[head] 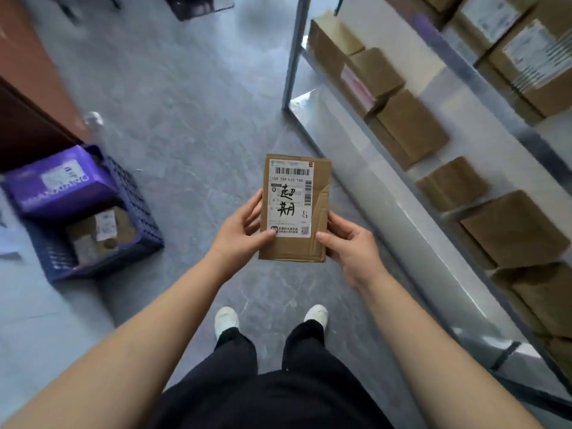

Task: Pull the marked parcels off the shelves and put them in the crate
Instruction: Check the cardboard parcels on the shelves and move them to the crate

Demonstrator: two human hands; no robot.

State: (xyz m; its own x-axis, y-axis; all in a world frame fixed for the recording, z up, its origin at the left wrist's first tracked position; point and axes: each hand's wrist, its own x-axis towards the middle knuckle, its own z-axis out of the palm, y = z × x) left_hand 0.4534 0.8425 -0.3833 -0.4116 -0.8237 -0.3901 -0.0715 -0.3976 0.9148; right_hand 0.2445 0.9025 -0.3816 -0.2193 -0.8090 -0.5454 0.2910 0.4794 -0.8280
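A flat cardboard parcel [294, 209] is held out over the grey floor [185, 119], its face up, with a white shipping label [290, 201] on top that carries a barcode and two large handwritten black characters. The left hand [240, 233] grips the parcel's left edge, thumb lying across the bottom corner of the label and the fingers curled underneath. The right hand [349, 246] holds the parcel's right edge in the same way, thumb on the cardboard face, fingers wrapped behind.

Below the parcel, two white shoes [227, 318] and dark trousers [269, 382] stand on the floor. Left of the parcel, well apart, sits a dark blue plastic crate [136, 212] with lattice walls; inside it lie a purple box [58, 184] and a brown labelled parcel [99, 233]. Right of the parcel runs a metal shelf unit [356, 168] with rows of brown cardboard boxes [408, 128] on its levels, some with white labels. Beyond the crate stands a brown cabinet [34, 97].
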